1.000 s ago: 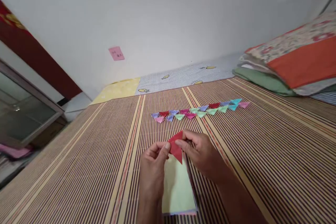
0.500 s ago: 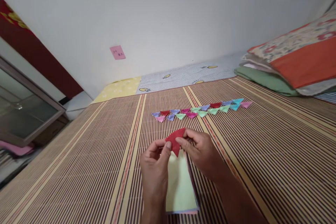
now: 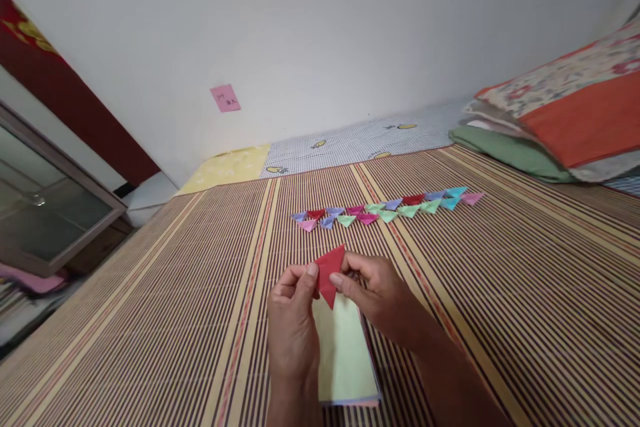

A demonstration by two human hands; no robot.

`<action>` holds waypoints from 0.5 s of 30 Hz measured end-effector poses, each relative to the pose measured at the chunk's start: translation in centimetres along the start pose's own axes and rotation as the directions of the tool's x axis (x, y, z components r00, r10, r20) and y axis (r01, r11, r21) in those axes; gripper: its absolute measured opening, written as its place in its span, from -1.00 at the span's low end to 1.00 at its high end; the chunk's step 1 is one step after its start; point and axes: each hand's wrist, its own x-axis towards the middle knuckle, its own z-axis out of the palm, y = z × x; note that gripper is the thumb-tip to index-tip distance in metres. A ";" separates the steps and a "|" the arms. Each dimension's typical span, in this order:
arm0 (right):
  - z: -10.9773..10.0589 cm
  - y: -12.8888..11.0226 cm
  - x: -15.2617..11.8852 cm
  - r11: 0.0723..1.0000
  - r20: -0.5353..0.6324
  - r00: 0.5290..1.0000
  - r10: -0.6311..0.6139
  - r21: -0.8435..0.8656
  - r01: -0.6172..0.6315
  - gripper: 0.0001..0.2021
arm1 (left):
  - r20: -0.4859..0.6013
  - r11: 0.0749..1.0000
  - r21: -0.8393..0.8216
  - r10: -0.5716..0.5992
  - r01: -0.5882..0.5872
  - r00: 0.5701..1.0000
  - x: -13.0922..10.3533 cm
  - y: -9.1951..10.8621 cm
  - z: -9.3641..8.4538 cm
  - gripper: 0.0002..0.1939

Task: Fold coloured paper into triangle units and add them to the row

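Observation:
A red folded paper triangle point(image 3: 330, 273) is held up between both hands, one point facing down. My left hand point(image 3: 295, 313) pinches its left edge between thumb and fingers. On the other side, my right hand point(image 3: 373, 287) grips it with the thumb on the front and fingers behind. Below the hands lies a stack of paper sheets point(image 3: 347, 360), pale green on top, with blue and pink edges showing. Beyond them, small folded paper triangles point(image 3: 367, 218) in red, pink, blue, purple and green lie in two rows.
A striped bamboo mat point(image 3: 165, 307) covers the bed. Folded bedding point(image 3: 575, 127) is piled at the right, against the wall. A pink note point(image 3: 225, 98) is stuck on the white wall. A glass-fronted cabinet point(image 3: 55, 193) stands at the left.
The red paper has been turned, so its top corner now points up and its lower point sits slightly further down and left. Both hands have shifted slightly and still hold it.

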 end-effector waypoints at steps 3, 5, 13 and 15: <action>-0.3 -0.1 -0.1 1.000 0.039 0.999 0.013 0.015 -0.013 -0.79 | -0.004 1.000 0.007 0.003 -0.003 1.000 -0.1 -0.2 0.2 -0.66; -0.3 0.0 0.0 0.999 0.039 0.999 0.025 0.026 -0.026 -0.77 | -0.036 0.999 -0.006 0.039 -0.039 0.999 -0.2 -0.3 0.3 -0.68; 0.7 -0.1 -0.1 0.998 0.088 0.996 0.028 -0.050 -0.024 -0.78 | -0.157 0.987 -0.138 0.061 -0.083 0.986 -0.1 -0.2 0.7 -0.67; 0.7 -0.2 -0.1 0.998 0.079 0.996 0.031 -0.051 -0.027 -0.77 | -0.152 0.982 -0.172 0.049 -0.075 0.987 -0.1 -0.2 0.9 -0.69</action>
